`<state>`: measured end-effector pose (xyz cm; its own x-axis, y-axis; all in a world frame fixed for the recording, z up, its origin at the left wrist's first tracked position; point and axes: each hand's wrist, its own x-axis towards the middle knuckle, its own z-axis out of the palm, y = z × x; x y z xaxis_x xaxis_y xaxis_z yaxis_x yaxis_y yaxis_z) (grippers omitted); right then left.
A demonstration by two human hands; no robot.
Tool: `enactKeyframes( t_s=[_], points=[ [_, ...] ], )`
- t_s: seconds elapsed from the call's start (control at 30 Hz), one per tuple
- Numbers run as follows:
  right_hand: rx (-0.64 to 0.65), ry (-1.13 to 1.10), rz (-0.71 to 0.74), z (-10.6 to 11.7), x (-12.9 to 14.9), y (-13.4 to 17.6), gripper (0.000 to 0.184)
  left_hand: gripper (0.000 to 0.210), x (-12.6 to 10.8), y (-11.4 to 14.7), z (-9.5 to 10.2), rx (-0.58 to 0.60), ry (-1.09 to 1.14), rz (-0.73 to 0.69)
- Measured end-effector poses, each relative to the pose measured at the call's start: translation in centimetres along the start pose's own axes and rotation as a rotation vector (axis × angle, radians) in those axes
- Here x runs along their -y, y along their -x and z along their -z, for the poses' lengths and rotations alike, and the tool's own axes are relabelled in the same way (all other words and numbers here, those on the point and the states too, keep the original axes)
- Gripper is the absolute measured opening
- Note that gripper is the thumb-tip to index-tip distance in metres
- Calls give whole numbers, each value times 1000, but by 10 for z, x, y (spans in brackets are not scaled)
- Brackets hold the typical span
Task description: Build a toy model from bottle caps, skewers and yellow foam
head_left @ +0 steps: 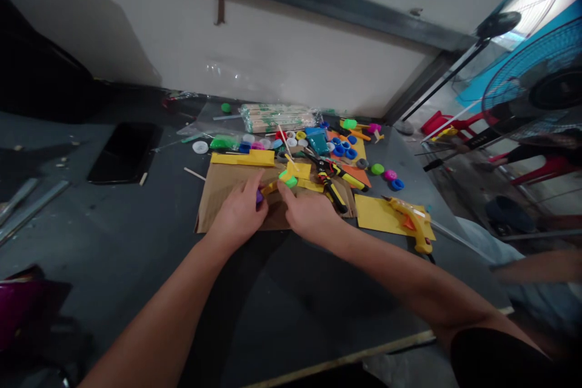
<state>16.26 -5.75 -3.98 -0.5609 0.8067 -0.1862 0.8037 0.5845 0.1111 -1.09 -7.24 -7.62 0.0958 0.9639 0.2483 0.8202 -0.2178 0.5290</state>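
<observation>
Over a sheet of brown cardboard (218, 194), my left hand (243, 209) has its fingers closed on a small purple piece (259, 196), probably a bottle cap. A narrow yellow strip (271, 187) runs from it towards a bright green bottle cap (288, 179). My right hand (313, 215) is curled, its index finger against the green cap; its thumb is hidden. Yellow paper pieces (300, 170) and a thin pale stick lie just beyond. Behind my right hand are pliers (325, 179) with black and yellow handles.
Bottle caps in several colours (339, 150) and a plastic-wrapped bundle of sticks (279, 118) lie along the back. A yellow glue gun (413, 221) rests on yellow paper (377, 215) at right. A black phone (123, 153) lies left. Another person's arm (541, 267) shows at right.
</observation>
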Motion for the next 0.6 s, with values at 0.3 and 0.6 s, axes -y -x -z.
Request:
enactKeyframes(
  t_s=[0.3, 0.6],
  points=[
    [8, -93, 61, 1, 11, 3, 57, 56, 5, 1, -4, -6, 54, 2],
    [-46, -40, 16, -4, -2, 2, 62, 60, 2, 0, -1, 14, 81, 39]
  ],
)
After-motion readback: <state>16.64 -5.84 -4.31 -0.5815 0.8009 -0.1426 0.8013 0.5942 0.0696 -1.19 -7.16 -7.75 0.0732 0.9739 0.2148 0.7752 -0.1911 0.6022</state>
